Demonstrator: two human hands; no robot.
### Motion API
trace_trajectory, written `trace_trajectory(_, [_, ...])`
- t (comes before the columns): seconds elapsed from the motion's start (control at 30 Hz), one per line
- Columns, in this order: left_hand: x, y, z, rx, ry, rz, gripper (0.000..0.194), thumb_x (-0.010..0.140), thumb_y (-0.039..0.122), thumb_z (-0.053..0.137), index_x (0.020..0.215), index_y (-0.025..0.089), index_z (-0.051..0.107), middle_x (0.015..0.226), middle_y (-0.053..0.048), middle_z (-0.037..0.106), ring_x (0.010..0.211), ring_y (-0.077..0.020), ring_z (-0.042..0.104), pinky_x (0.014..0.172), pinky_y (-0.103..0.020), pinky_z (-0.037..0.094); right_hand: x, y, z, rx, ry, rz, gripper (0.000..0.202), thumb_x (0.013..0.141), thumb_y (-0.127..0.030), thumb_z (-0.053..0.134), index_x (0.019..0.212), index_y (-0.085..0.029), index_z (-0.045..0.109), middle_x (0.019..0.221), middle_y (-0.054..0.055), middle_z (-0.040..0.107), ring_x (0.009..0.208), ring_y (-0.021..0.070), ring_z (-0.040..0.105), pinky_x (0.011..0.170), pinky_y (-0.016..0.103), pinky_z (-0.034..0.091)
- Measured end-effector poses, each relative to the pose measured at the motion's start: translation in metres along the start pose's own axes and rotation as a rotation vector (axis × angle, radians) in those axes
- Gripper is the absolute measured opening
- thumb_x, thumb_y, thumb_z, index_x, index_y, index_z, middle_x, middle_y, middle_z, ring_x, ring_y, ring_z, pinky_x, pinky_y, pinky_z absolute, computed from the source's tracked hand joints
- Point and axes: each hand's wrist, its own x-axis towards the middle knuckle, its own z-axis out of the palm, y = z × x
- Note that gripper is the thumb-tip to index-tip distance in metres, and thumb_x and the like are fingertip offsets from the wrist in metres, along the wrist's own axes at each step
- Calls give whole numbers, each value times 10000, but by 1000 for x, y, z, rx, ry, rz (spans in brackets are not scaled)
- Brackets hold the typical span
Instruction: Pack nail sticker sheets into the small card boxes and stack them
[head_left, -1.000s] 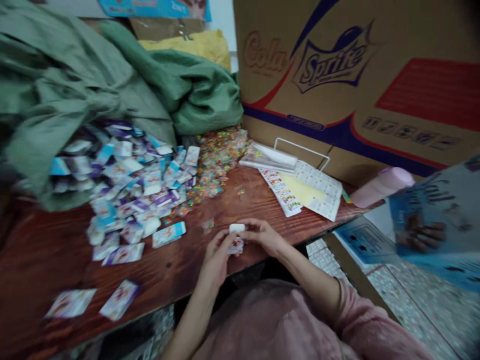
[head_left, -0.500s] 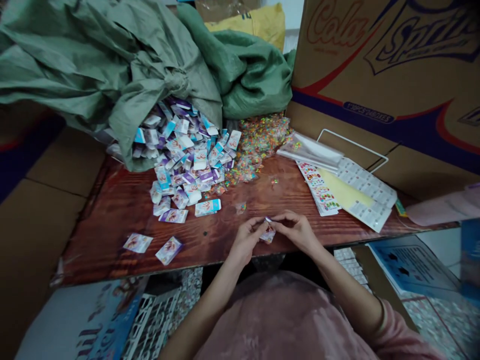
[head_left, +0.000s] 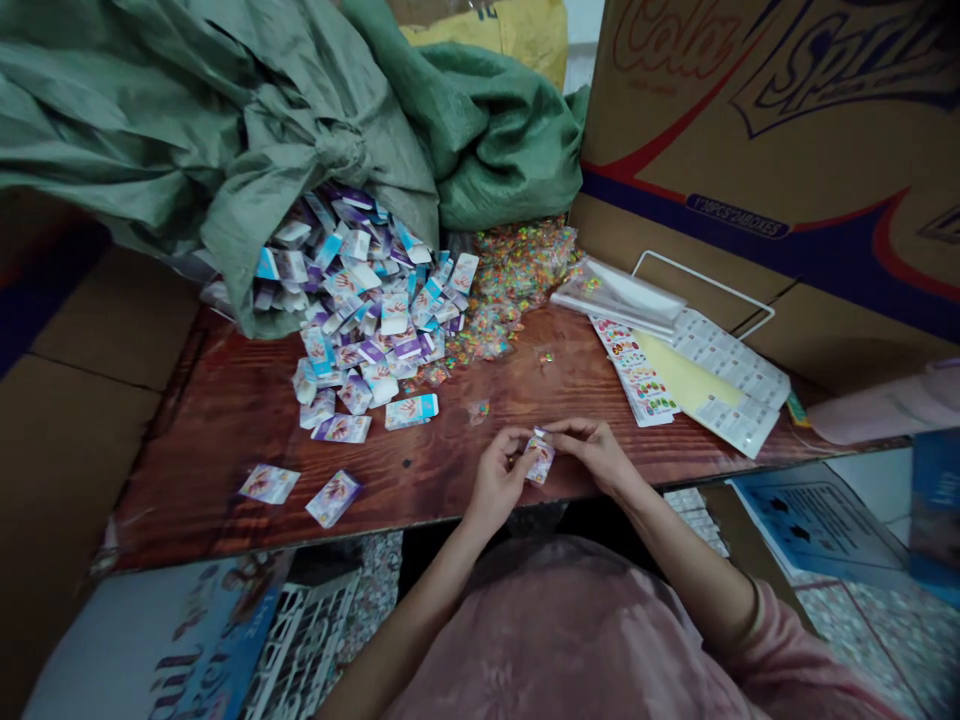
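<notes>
A small printed box, white and purple with a hand picture, is held near the table's front edge. My left hand grips its left side between thumb and fingers. At its upper right, by the raised end flap, the fingers of my right hand are pinched together. Two similar flat boxes lie to the left, one at the far left and a tilted one beside it. Just beyond my hands is a small clear packet with coloured bits.
A heap of small boxes spills from a green sack. Beside it lie many clear packets. Sticker sheets and plastic sleeves rest at right, before a large carton. A pink bottle lies at the right edge.
The thumbs have drawn apart, and my right hand has shifted slightly up off the box's front. More of the printed face now shows. The view has tilted slightly.
</notes>
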Motion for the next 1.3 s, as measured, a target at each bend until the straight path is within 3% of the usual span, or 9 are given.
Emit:
trace_trajectory(0.2, [-1, -2, 2, -22, 26, -18, 268, 761, 314, 668, 920, 200, 484, 790, -9, 654, 671, -122, 596, 618, -215, 451, -3, -4, -6, -309, -60, -296, 179, 773, -350, 689, 842, -201, 760, 756, 33, 668, 724, 154, 607, 703, 292, 469])
trace_trajectory(0.33, [0, -1, 2, -83, 13, -47, 311, 721, 318, 709, 907, 201, 489, 760, 3, 652, 673, -125, 608, 638, -222, 460, -5, -9, -8, -428, -174, -400, 202, 858, -338, 610, 936, -210, 746, 787, 42, 647, 745, 153, 597, 707, 289, 463])
trace_trajectory(0.5, [-1, 0, -1, -152, 12, -81, 359, 705, 327, 730, 940, 197, 492, 781, 0, 653, 682, -129, 616, 646, -235, 481, -14, -8, -6, -431, -269, -413, 269, 902, -342, 557, 1089, -206, 695, 902, 64, 631, 857, 166, 597, 785, 306, 474])
trace_trajectory(0.63, [-1, 0, -4, -195, 22, -84, 392, 696, 334, 741, 980, 194, 511, 788, -7, 666, 684, -132, 627, 650, -240, 495, -21, 1, 0, -395, -249, -393, 319, 914, -348, 538, 1193, -231, 641, 996, 70, 613, 942, 174, 591, 843, 320, 476])
trace_trajectory(0.87, [-1, 2, -3, -227, 22, -141, 492, 689, 364, 737, 1051, 199, 448, 752, 14, 636, 533, -109, 590, 468, -211, 489, -19, 6, -1, -477, -166, -442, 255, 894, -336, 565, 1099, -244, 685, 989, 81, 621, 954, 203, 595, 857, 351, 484])
trace_trajectory(1.0, [-7, 15, -17, -131, -74, -177, 575, 687, 403, 732, 1123, 199, 418, 736, 28, 621, 449, -78, 540, 395, -173, 428, -16, -3, -3, -522, -292, -446, 389, 820, -331, 667, 1197, -269, 595, 1228, 91, 562, 1146, 239, 547, 956, 384, 462])
trace_trajectory(1.1, [-19, 29, -36, -52, -119, -182, 600, 704, 428, 714, 1170, 201, 413, 737, 38, 605, 439, -64, 515, 396, -165, 405, -11, -8, 7, -574, -478, -464, 358, 820, -336, 663, 1167, -275, 603, 1228, 87, 578, 1136, 242, 567, 953, 376, 473])
trace_trajectory(1.2, [-38, 40, -60, 178, 41, -131, 463, 777, 457, 635, 1132, 194, 492, 733, 31, 591, 501, -82, 534, 466, -201, 437, -2, -11, 30, -624, -542, -535, 262, 813, -333, 670, 1063, -259, 649, 1154, 82, 601, 1077, 232, 592, 917, 353, 485])
trace_trajectory(1.3, [-60, 42, -89, 654, 467, 30, 333, 833, 456, 576, 1047, 201, 577, 847, -27, 632, 779, -171, 612, 715, -308, 495, 14, -11, 61, -597, -473, -607, 215, 803, -330, 681, 999, -245, 652, 1100, 74, 601, 1043, 221, 591, 918, 366, 466])
